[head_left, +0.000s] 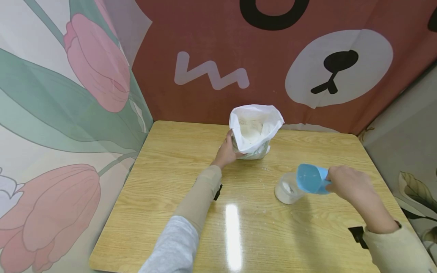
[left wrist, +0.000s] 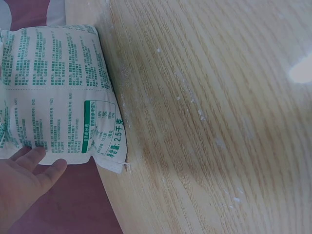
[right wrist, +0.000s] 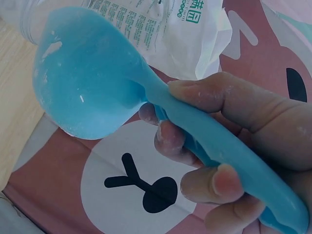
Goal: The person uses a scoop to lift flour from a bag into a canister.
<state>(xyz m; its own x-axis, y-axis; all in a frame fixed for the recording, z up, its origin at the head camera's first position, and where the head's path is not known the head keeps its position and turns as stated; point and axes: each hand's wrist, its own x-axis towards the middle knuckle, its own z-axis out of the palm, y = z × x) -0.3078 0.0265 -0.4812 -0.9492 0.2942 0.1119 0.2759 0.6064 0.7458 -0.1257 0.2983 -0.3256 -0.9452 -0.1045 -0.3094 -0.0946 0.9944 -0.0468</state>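
Note:
A white paper bag with green print stands at the back of the wooden table, its wide mouth folded outward and pale powder, like flour, inside. My left hand rests against the bag's left side; in the left wrist view its fingers lie slightly spread on the printed paper. My right hand grips a light blue scoop by its handle, fingers wrapped underneath and thumb on top. White smudges cling to the scoop's bowl. Overlapping the scoop in the head view, a clear jar holds white powder.
White specks of powder dot the wooden table between bag and jar. A printed cloth backdrop hangs directly behind the table, and a flowered cloth runs along its left side.

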